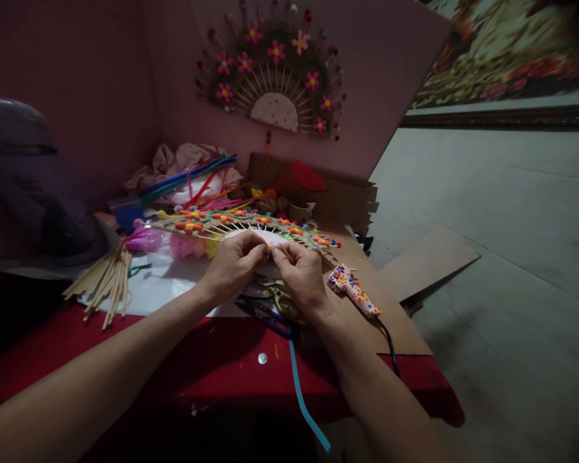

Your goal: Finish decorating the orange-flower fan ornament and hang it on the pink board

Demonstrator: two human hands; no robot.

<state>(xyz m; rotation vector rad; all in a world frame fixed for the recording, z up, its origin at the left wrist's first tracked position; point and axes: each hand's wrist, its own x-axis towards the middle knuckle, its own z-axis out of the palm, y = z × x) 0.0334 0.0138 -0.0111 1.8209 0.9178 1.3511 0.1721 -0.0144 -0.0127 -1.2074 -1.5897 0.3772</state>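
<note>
My left hand (236,262) and my right hand (303,273) meet over the front of the table, fingertips pinched close together. A tiny orange bit shows between them, too small and covered to name. Just behind the fingers lies a stick fan (222,222) with orange flowers, green trim and coloured balls on its rim. Its white half-round centre (258,236) is partly hidden by my hands. Under my wrists are scissors (265,319) and a brass-coloured cutting tool (284,301). A flower-patterned glue gun (354,290) rests right of my right hand.
Wooden sticks (109,283) lie at left on white paper. Pipe cleaners (193,173) and cloth are heaped behind. A finished-looking fan (275,77) with pink flowers stands upright at the back. Cardboard (400,328) covers the right side; a blue strip (299,386) hangs over the red tablecloth (183,366).
</note>
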